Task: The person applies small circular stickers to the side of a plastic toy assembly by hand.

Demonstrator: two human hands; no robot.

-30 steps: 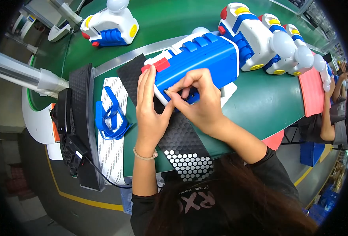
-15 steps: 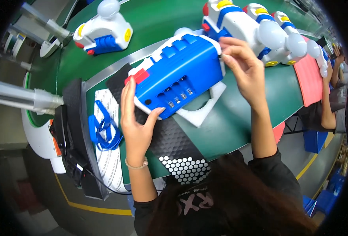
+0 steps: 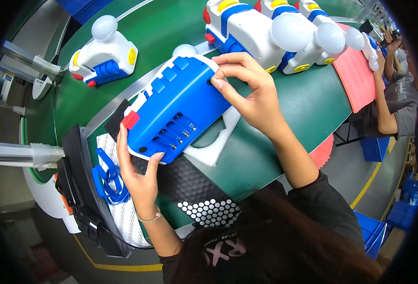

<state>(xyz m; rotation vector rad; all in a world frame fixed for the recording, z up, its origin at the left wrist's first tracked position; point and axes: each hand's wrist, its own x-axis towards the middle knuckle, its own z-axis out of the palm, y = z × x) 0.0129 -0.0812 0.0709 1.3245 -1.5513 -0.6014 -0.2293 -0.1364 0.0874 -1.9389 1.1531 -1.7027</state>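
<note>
A blue-and-white plastic toy point(image 3: 183, 102) is held tilted above the bench, its blue underside toward me. Metal contacts show in its uncovered battery compartment point(image 3: 176, 132), where I see no batteries. My left hand point(image 3: 140, 182) grips the lower left end, fingers by the red block point(image 3: 131, 119) and thumb on the blue face near a black round spot. At the upper right corner my right hand point(image 3: 251, 90) has thumb and fingers pinched at a small black round pad point(image 3: 210, 81), touching the toy. Behind the toy shows a pale globe point(image 3: 185, 50).
Several similar toys with white globes point(image 3: 291, 33) stand at the back right, and another toy point(image 3: 105, 59) at the back left. White foam point(image 3: 209, 154), a black textured strip point(image 3: 185, 182) and blue straps point(image 3: 109, 180) lie nearby. A co-worker point(image 3: 398, 90) sits right of red sheets point(image 3: 358, 71).
The toy and both hands have shifted left and slightly down in the view, as has the whole bench. My right fingers have come in against the toy's corner.
</note>
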